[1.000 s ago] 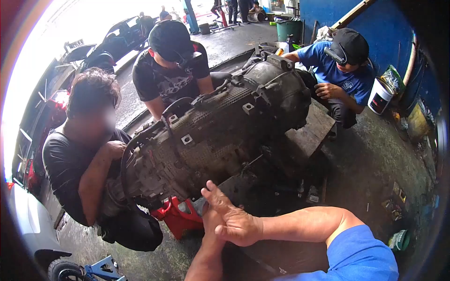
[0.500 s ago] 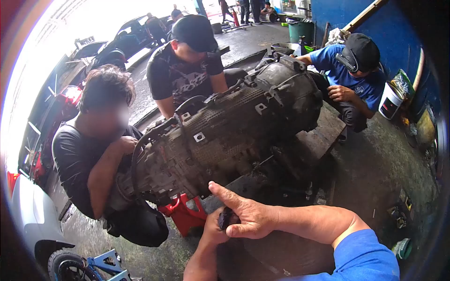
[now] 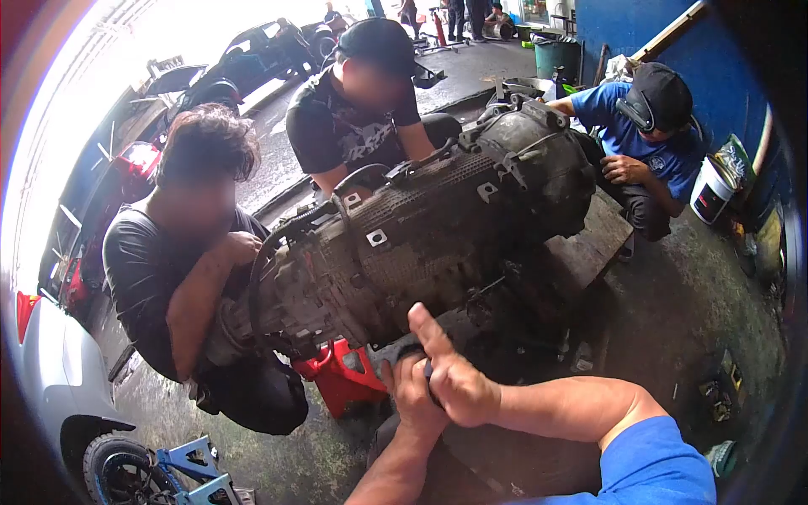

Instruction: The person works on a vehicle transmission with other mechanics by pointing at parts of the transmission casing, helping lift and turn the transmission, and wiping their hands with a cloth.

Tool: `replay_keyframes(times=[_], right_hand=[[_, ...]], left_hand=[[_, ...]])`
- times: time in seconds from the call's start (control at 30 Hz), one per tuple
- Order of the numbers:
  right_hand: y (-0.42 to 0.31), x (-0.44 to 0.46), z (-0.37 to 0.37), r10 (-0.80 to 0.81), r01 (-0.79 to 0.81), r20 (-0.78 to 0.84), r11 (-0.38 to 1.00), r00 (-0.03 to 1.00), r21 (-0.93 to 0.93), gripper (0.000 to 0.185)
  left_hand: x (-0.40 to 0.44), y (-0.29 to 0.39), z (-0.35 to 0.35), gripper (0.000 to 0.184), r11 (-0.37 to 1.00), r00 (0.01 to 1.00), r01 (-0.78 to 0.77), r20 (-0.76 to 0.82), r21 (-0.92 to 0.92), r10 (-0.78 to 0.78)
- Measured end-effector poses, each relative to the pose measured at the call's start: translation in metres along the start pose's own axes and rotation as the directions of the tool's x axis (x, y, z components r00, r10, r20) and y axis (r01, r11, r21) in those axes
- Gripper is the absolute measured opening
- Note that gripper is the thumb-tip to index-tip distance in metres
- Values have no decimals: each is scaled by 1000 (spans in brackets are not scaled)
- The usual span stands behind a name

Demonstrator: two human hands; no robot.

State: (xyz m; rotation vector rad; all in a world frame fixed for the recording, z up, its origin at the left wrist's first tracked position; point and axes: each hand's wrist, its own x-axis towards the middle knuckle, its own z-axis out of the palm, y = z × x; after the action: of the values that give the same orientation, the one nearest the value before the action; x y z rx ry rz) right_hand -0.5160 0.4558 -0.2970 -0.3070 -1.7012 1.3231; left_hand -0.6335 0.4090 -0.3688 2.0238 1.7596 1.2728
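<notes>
My left hand (image 3: 415, 396) has its fingers curled around a small black object (image 3: 433, 383), whose kind I cannot make out. Against it, from the right, lies my right hand (image 3: 459, 380), index finger stretched up toward the gearbox and other fingers mostly hidden. Just beyond both hands rests a large, greasy gearbox (image 3: 421, 252), lying lengthwise and slanting up to the right. A red stand (image 3: 349, 379) shows below its near left end, beside my left hand.
Three people crouch around the gearbox: one at the left (image 3: 168, 278), one behind (image 3: 358, 118), one at the right (image 3: 656, 143). A white bucket (image 3: 711, 189) stands at right. A white car (image 3: 63, 370) and a blue metal frame (image 3: 189, 459) are at lower left.
The view has shifted slightly. My left hand has risen and turned, its fingers now in front of the black object. My right hand has tilted more upright, its thumb no longer plainly visible.
</notes>
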Motion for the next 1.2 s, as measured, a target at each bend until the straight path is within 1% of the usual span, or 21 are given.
replay_keyframes(times=[0.07,0.1,0.17,0.23,0.33,0.4,0.47,0.5,0.6,0.67,0.77,0.8,0.87,0.9,0.93,0.97,1.0,1.03,1.1,1.13,1.2], right_hand=[[-14,-1,2,26,-6,96,979,995,-204,96],[-14,-3,3,26,-6,94,978,995,-208,96],[-14,-9,9,72,36,298,939,952,-341,102],[-15,-13,15,66,63,377,945,924,-322,103],[-25,-12,12,108,34,531,968,841,-250,107],[-30,-8,9,71,94,584,964,808,-249,109],[-32,-2,3,23,104,540,974,841,-203,110],[-31,0,0,54,43,541,986,839,-164,110],[-30,3,-2,69,5,543,991,837,-134,111],[-38,5,-6,187,-74,553,972,812,-221,111],[-23,4,-9,66,69,454,959,889,-275,109],[-20,4,-10,62,73,457,959,887,-273,109],[-16,4,-14,210,-254,297,960,932,117,107],[-12,7,-18,269,-316,225,925,936,211,104],[-12,12,-17,364,-405,177,812,914,420,99],[-15,12,-13,418,-405,112,725,902,556,96],[-22,13,-9,479,-387,62,621,876,682,92],[-21,13,-6,476,-395,76,617,876,681,92],[-15,8,-2,340,-304,-8,850,940,431,90],[-11,5,2,332,-302,5,851,943,430,90],[1,0,7,22,-19,-36,996,999,86,88]], left_hand=[[-1,-3,-3,50,998,995,59,78,6,-60],[1,-5,-6,49,997,990,74,117,13,-75],[6,-8,-11,47,994,973,109,206,-16,-104],[10,-13,-15,46,973,937,197,315,-120,-151],[14,-19,-38,44,791,827,444,531,-420,-182],[6,-21,-62,42,627,757,529,652,-572,-44],[0,-17,-75,40,664,788,386,603,-640,124],[3,-10,-74,38,711,852,186,472,-678,227],[-11,-27,-54,40,601,868,341,488,-723,95],[-9,-26,-51,40,532,868,402,495,-745,38],[-12,-14,-60,22,667,815,548,501,-505,-290],[-10,-12,-62,22,668,817,546,497,-505,-291],[-6,-7,-66,17,748,874,484,283,-453,-394],[-9,-4,-69,31,728,882,455,148,-513,-448],[-6,2,-70,31,730,885,450,145,-514,-443],[-2,10,-70,40,921,986,80,-103,-381,-128],[1,17,-69,50,947,930,-286,-279,-145,238],[1,29,-61,50,950,929,-281,-288,-136,234],[0,53,-38,64,935,957,-256,-70,246,280],[0,53,-33,64,933,957,-251,-80,256,280],[6,38,-19,67,957,940,-219,-221,190,259]])
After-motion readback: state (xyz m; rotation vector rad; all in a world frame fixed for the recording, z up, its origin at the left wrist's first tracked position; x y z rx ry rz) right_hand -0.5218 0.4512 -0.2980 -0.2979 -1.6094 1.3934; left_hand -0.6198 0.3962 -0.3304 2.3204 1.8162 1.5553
